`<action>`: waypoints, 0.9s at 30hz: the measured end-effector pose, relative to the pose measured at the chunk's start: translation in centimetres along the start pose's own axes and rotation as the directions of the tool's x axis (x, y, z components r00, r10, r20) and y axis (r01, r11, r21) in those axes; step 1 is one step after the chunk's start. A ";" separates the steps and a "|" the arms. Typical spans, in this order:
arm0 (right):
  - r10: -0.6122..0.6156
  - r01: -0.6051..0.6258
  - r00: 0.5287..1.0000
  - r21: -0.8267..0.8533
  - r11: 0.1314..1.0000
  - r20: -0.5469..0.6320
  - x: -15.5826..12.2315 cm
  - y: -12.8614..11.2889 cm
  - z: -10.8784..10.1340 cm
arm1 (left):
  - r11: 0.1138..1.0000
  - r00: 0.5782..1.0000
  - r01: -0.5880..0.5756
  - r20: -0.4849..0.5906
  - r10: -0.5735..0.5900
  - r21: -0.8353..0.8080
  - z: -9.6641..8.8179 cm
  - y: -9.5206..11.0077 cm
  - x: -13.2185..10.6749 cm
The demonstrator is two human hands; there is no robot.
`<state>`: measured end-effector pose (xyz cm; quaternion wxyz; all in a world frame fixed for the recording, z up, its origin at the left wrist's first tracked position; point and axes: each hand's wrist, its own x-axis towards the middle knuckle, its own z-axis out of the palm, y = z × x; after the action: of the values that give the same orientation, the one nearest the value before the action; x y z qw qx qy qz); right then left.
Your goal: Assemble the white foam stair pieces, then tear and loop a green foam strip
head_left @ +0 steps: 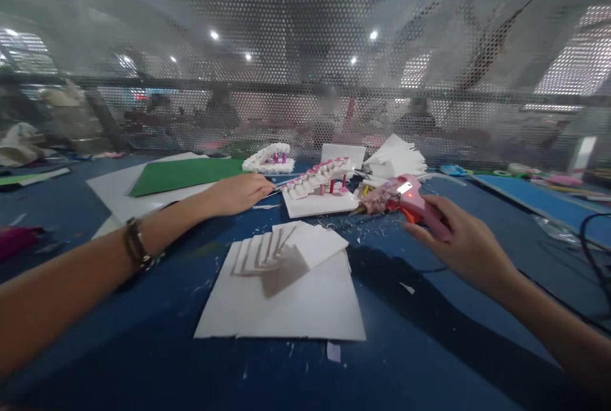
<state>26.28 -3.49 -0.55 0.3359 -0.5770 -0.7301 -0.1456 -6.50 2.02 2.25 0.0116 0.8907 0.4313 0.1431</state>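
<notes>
My right hand [449, 233] is wrapped around a pink hot glue gun [422, 207] with a small red light, its front end pointing left. My left hand [243, 193] is closed at the left of a white model staircase [317, 179], fingertips pinched together. Something thin and pale shows at those fingertips, too small to name. The staircase has pink bits on its steps and red posts under it, on a white base [324, 208]. Nearer me, a fan-shaped set of white steps [260, 252] stands on a white foam board sheet [300, 315].
A green sheet [186, 174] lies on white sheets at the left. Behind stand a white U-shaped model [268, 160] and fanned white pieces [396, 155]. A blue board [548, 198] and black cables [589, 239] lie right. A perforated metal screen [305, 55] closes off the back.
</notes>
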 end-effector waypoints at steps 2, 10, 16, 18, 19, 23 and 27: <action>-0.026 0.027 1.000 0.011 1.000 -0.005 -0.1 0.0 0.0 | 0.997 0.994 -0.049 0.094 0.055 -0.065 0.2 0.5 0.0; -0.205 0.203 0.978 -0.027 0.979 -0.044 -0.9 -1.5 -0.6 | 0.900 0.892 -0.131 0.347 0.291 -0.416 1.2 2.7 0.6; -0.271 0.269 0.962 -0.078 0.960 -0.023 -1.5 -2.2 -0.6 | 0.834 0.913 -0.180 0.228 0.339 -0.521 3.2 3.2 0.0; -0.272 0.270 0.962 -0.085 0.959 -0.013 -1.6 -2.2 -0.5 | 0.821 0.904 -0.222 0.205 0.375 -0.526 3.4 3.3 -0.1; -0.269 0.267 0.963 -0.089 0.960 -0.007 -1.7 -2.2 -0.5 | 0.819 0.903 -0.233 0.197 0.383 -0.525 3.4 3.3 -0.1; -0.262 0.262 0.965 -0.087 0.961 0.012 -1.8 -2.1 -0.2 | 0.844 0.930 -0.199 0.175 0.323 -0.499 3.6 3.2 0.0; -0.306 0.306 0.952 -0.072 0.949 0.017 -1.9 -2.1 -0.1 | 0.859 0.936 -0.180 0.186 0.300 -0.479 3.6 3.1 0.0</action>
<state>24.52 -5.57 -1.38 0.2857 -0.4692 -0.8058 -0.2212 -3.20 0.48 -0.78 0.2567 0.9209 0.2653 0.1252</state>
